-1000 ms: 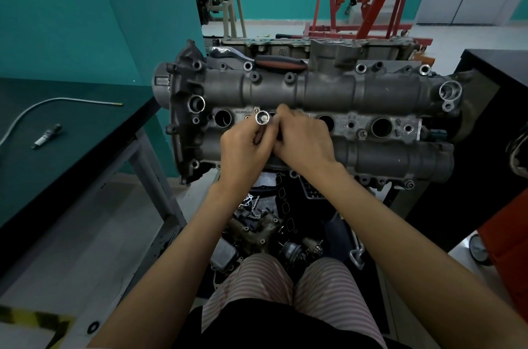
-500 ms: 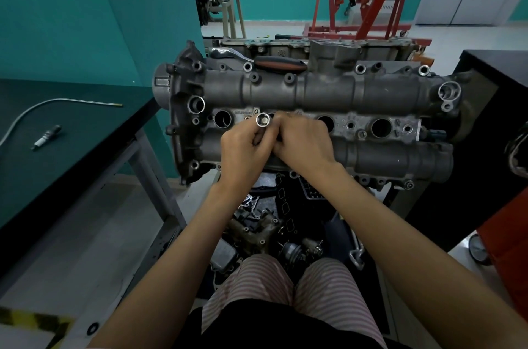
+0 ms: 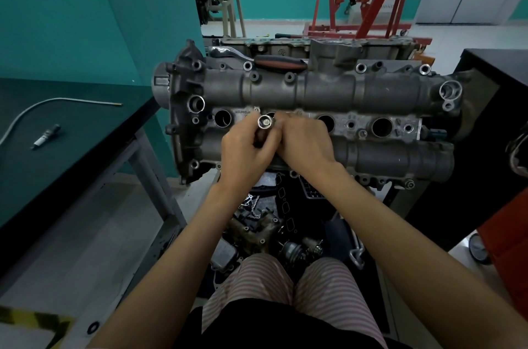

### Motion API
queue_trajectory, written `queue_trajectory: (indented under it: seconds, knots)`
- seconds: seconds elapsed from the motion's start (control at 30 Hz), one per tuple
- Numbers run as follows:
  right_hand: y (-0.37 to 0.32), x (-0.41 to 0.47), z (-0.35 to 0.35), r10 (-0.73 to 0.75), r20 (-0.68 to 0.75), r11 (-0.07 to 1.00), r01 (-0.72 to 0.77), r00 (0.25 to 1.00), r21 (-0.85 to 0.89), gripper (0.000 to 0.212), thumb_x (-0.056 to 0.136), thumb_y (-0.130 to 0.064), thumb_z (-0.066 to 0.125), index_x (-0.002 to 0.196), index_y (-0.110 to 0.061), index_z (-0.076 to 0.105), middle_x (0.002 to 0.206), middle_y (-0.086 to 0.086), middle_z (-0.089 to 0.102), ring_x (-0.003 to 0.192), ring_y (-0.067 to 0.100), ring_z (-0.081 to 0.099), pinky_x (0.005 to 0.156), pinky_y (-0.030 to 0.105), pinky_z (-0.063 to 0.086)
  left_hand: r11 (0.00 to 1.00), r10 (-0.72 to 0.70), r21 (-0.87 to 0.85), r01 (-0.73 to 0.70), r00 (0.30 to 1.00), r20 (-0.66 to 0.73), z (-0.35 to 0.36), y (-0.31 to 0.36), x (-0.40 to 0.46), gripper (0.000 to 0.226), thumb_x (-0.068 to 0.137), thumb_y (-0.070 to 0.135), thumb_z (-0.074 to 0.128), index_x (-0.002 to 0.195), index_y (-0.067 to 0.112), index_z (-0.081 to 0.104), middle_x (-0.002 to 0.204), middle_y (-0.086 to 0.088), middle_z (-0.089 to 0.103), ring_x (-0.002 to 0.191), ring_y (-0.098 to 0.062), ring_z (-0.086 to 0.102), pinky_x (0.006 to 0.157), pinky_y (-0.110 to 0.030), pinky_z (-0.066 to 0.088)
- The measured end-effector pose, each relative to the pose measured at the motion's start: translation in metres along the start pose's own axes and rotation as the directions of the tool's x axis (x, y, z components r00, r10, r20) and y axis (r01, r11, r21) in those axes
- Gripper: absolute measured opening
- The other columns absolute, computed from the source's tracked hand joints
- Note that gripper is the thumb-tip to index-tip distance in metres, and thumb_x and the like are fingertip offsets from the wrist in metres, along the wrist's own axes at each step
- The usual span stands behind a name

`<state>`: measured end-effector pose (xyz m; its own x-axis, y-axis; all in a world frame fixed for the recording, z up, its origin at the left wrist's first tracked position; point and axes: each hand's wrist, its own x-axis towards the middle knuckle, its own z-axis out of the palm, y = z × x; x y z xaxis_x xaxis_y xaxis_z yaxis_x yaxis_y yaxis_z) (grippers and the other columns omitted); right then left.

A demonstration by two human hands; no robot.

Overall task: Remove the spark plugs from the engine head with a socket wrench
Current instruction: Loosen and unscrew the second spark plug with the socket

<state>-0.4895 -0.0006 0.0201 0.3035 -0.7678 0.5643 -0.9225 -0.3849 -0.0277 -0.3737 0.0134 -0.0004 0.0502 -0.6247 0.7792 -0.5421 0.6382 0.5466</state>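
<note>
Evidently a plug point(image 3: 45, 136) already lies on the bench, well left of the head point(image 3: 314, 94). In front of the head's second well, the left hand point(image 3: 245, 148) grips the socket point(image 3: 265, 122), open end up; the right hand point(image 3: 305, 145) curls against it, its grasp hidden. Best to hold the socket steady while drawing out whatever sits inside. A stamped mark beside the first well is unreadable.

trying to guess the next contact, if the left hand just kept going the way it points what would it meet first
Most likely the engine head. The left hand holds the socket aimed up and away at the row of plug holes, but depth is unclear from this one view.
</note>
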Motion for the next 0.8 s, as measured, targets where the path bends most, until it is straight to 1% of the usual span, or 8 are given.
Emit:
queue_trajectory:
  seconds: [0.1, 0.23, 0.3, 0.43, 0.5, 0.6, 0.67, 0.8]
  knots:
    - [-0.0014, -0.0005, 0.0005, -0.011, -0.012, 1.0, 0.011, 1.0, 0.024, 0.021, 0.092, -0.028, 0.042, 0.096, -0.008, 0.047, 0.093, 0.01, 0.063, 0.079, 0.031, 0.062, 0.054, 0.03, 0.026, 0.998, -0.041, -0.037, 0.042, 0.999, 0.022, -0.0009, -0.0009, -0.0011, 0.03, 0.09, 0.033, 0.05, 0.074, 0.008, 0.047, 0.059, -0.002, 0.049, 0.053, -0.016, 0.047, 0.05, -0.033, 0.04]
    - [-0.0035, -0.0014, -0.0035, 0.019, -0.06, 0.997, -0.014, 0.998, 0.076, 0.038, 0.087, -0.041, 0.038, 0.094, -0.006, 0.047, 0.083, 0.013, 0.064, 0.068, 0.032, 0.063, 0.051, 0.028, 0.024, 0.999, -0.02, -0.035, 0.019, 0.999, -0.03, 0.001, -0.0007, 0.0017, 0.04, 0.09, 0.032, 0.053, 0.063, 0.004, 0.047, 0.05, -0.006, 0.042, 0.047, -0.016, 0.037, 0.046, -0.039, 0.036]
    - [-0.003, -0.001, -0.003, 0.012, -0.039, 0.999, -0.011, 0.999, 0.041, 0.042, 0.084, -0.045, 0.033, 0.094, -0.008, 0.051, 0.086, 0.011, 0.066, 0.073, 0.031, 0.063, 0.053, 0.029, 0.025, 1.0, -0.018, -0.017, 0.017, 0.999, -0.032, 0.001, -0.0021, 0.0014, 0.041, 0.089, 0.031, 0.055, 0.062, 0.001, 0.047, 0.05, -0.008, 0.042, 0.048, -0.018, 0.037, 0.046, -0.04, 0.035]
    - [-0.0001, 0.0004, 0.0018, -0.011, -0.009, 1.0, 0.011, 1.0, -0.002, 0.023, 0.091, -0.031, 0.043, 0.098, -0.01, 0.051, 0.095, 0.008, 0.064, 0.08, 0.029, 0.062, 0.055, 0.03, 0.025, 1.0, -0.025, -0.002, 0.025, 1.0, 0.014, -0.0005, -0.0041, -0.0009, 0.037, 0.089, 0.036, 0.053, 0.075, 0.001, 0.052, 0.058, -0.006, 0.051, 0.052, -0.019, 0.048, 0.05, -0.039, 0.041]
    - [-0.0016, -0.0004, 0.0007, -0.007, -0.015, 1.0, 0.008, 1.0, 0.027, 0.026, 0.091, -0.032, 0.046, 0.099, -0.008, 0.046, 0.093, 0.01, 0.063, 0.077, 0.03, 0.062, 0.053, 0.03, 0.025, 0.999, -0.029, -0.02, 0.029, 1.0, -0.002, -0.0001, -0.0027, 0.0008, 0.04, 0.089, 0.035, 0.054, 0.071, 0.0, 0.053, 0.054, -0.005, 0.047, 0.049, -0.016, 0.043, 0.048, -0.038, 0.039]
    - [-0.0033, -0.0009, -0.0024, 0.026, -0.046, 0.998, -0.023, 0.999, 0.065, 0.03, 0.09, -0.034, 0.048, 0.099, -0.006, 0.045, 0.085, 0.012, 0.063, 0.069, 0.032, 0.062, 0.05, 0.029, 0.024, 1.0, -0.012, -0.013, 0.012, 0.999, -0.04, 0.0017, -0.0003, 0.003, 0.046, 0.089, 0.032, 0.057, 0.059, -0.001, 0.046, 0.047, -0.005, 0.036, 0.049, -0.021, 0.035, 0.046, -0.036, 0.033]
    - [-0.0022, -0.0006, -0.0022, 0.032, -0.031, 0.999, -0.031, 0.999, 0.038, 0.026, 0.09, -0.033, 0.046, 0.097, -0.008, 0.049, 0.086, 0.01, 0.064, 0.072, 0.031, 0.062, 0.052, 0.029, 0.022, 1.0, 0.0, 0.009, 0.0, 0.999, -0.041, 0.0016, -0.0008, 0.0022, 0.044, 0.088, 0.03, 0.056, 0.059, 0.001, 0.043, 0.049, -0.003, 0.035, 0.049, -0.019, 0.035, 0.046, -0.034, 0.032]
    - [-0.0004, 0.0003, 0.0012, 0.001, 0.002, 1.0, -0.001, 1.0, -0.022, 0.024, 0.091, -0.03, 0.043, 0.1, -0.011, 0.054, 0.094, 0.008, 0.065, 0.082, 0.029, 0.062, 0.056, 0.029, 0.026, 1.0, -0.025, 0.014, 0.026, 1.0, -0.007, 0.0008, -0.0015, 0.0005, 0.039, 0.088, 0.033, 0.054, 0.066, 0.002, 0.045, 0.053, -0.004, 0.043, 0.05, -0.017, 0.039, 0.047, -0.033, 0.035]
